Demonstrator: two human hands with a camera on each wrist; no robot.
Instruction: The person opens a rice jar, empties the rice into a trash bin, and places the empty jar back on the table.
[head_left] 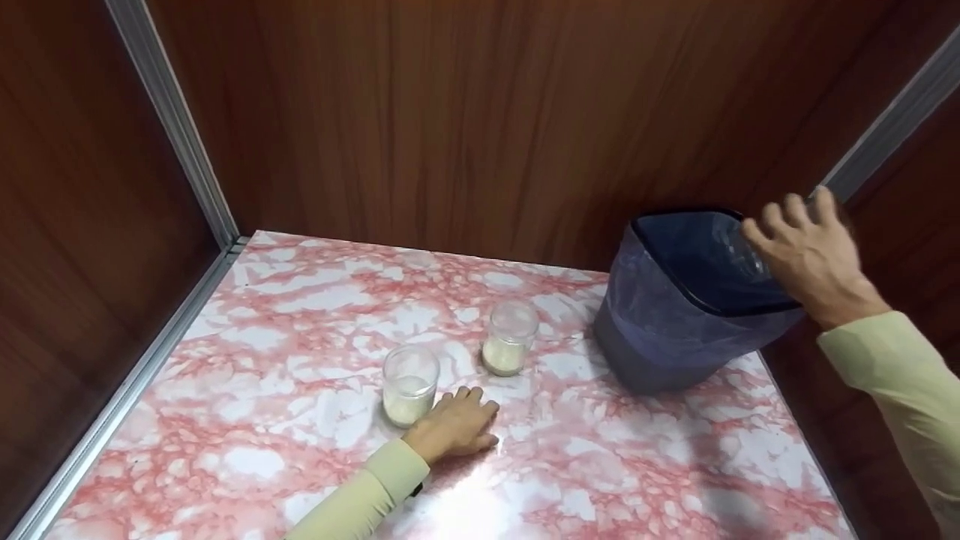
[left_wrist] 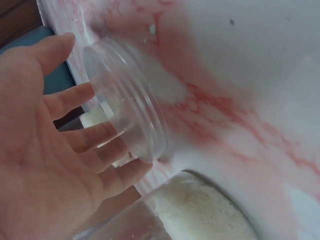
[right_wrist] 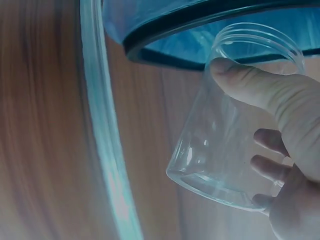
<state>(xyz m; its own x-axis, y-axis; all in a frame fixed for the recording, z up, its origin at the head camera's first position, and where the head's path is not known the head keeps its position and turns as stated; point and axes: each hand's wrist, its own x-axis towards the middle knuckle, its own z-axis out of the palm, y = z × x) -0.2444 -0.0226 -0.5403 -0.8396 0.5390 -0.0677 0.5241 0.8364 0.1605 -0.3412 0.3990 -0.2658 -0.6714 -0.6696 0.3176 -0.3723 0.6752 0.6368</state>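
My right hand point(head_left: 814, 251) grips a clear jar point(right_wrist: 215, 145) over the rim of the bin point(head_left: 675, 330). In the right wrist view the jar is see-through with nothing visible inside, its threaded mouth tipped towards the dark blue bin opening. Low over the table, my left hand point(head_left: 454, 427) has its fingers loosely extended against a clear round lid point(left_wrist: 125, 100), the thumb apart from it. Just left of that hand stands an open jar point(head_left: 410, 386) part-filled with pale, rice-like grains. Farther back is a similar part-filled jar point(head_left: 510, 337).
A red-and-white marbled tabletop point(head_left: 300, 360) lies under everything. Wood-grain panels point(head_left: 450, 127) rise behind and at both sides, with metal rails point(head_left: 172, 120) at the corners. A translucent purplish liner wraps the bin's upper part.
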